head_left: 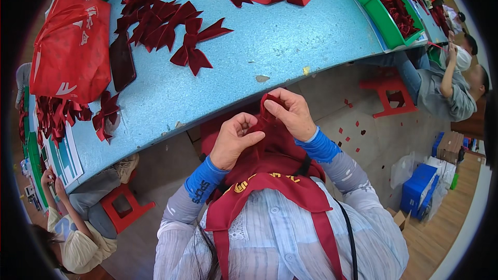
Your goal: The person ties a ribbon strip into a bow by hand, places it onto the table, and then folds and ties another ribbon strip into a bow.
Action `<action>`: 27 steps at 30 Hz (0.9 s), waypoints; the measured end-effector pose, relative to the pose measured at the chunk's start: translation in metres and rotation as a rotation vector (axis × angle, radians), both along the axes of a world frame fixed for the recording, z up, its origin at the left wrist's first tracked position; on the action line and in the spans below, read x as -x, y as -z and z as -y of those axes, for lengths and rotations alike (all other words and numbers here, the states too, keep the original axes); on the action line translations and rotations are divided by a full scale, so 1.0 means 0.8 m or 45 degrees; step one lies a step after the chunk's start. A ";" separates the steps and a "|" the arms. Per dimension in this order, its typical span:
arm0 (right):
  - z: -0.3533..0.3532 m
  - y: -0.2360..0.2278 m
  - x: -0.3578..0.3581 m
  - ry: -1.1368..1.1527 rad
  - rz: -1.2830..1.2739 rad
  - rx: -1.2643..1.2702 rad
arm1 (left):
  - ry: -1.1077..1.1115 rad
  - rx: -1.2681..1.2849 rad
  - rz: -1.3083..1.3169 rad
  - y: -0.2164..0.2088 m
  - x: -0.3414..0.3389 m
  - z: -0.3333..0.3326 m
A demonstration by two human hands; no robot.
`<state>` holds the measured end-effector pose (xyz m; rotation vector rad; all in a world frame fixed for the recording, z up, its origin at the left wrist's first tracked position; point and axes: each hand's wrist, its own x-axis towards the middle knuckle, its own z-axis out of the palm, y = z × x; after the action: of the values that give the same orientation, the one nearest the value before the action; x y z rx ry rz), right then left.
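Above my lap, just off the table's near edge, my right hand (pixel 293 114) pinches a dark red velvet ribbon (pixel 268 105) between thumb and fingers. The ribbon's upper end is folded over at those fingertips. My left hand (pixel 234 137) is beside it on the left, fingers curled and thumb against the ribbon's lower part. That lower part blends into the dark red apron (pixel 280 150) behind it, so its end cannot be made out. On the table ahead lies a finished-looking velvet bow (pixel 194 46) with pointed tails, the nearest of several.
The blue table (pixel 249 46) curves across in front. Left on it are a red bag (pixel 72 46), a dark flat phone-like object (pixel 122 62) and more bows. A green tray (pixel 384 10) of bows stands right. Co-workers sit both sides; a red stool (pixel 386 96) stands right.
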<state>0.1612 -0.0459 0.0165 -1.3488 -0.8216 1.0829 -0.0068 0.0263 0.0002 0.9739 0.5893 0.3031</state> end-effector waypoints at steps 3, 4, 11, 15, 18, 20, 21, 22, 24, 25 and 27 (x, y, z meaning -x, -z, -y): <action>-0.005 0.001 -0.006 -0.034 -0.020 -0.002 | 0.015 0.168 0.055 0.000 0.000 -0.004; -0.007 0.003 -0.009 -0.048 -0.056 -0.026 | 0.023 0.347 0.072 -0.001 0.001 -0.007; -0.008 0.019 -0.018 -0.050 -0.200 -0.075 | 0.052 0.533 0.155 -0.011 -0.003 -0.006; -0.008 0.021 -0.012 0.016 -0.169 -0.119 | 0.046 0.549 0.199 -0.008 -0.006 -0.002; -0.001 0.015 -0.002 0.163 -0.110 -0.163 | 0.011 0.562 0.238 0.006 -0.004 -0.002; 0.020 0.012 0.001 0.101 -0.063 -0.049 | -0.070 0.527 0.275 0.013 -0.003 -0.002; 0.028 0.010 0.001 0.071 -0.038 0.008 | -0.109 0.511 0.294 0.017 -0.004 -0.001; 0.036 0.010 0.004 0.074 -0.037 0.010 | -0.106 0.513 0.294 0.019 -0.005 0.001; 0.048 0.009 0.007 -0.088 0.127 0.087 | -0.164 0.510 0.308 0.023 -0.007 0.005; 0.051 0.008 0.007 -0.167 0.208 0.124 | -0.191 0.508 0.314 0.024 -0.008 0.007; 0.052 0.010 0.003 -0.105 0.160 0.112 | -0.190 0.499 0.278 0.028 -0.007 0.011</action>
<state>0.1590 -0.0872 0.0087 -1.4796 -0.9379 1.1183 -0.0009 0.0175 -0.0218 0.5126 0.4979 0.4031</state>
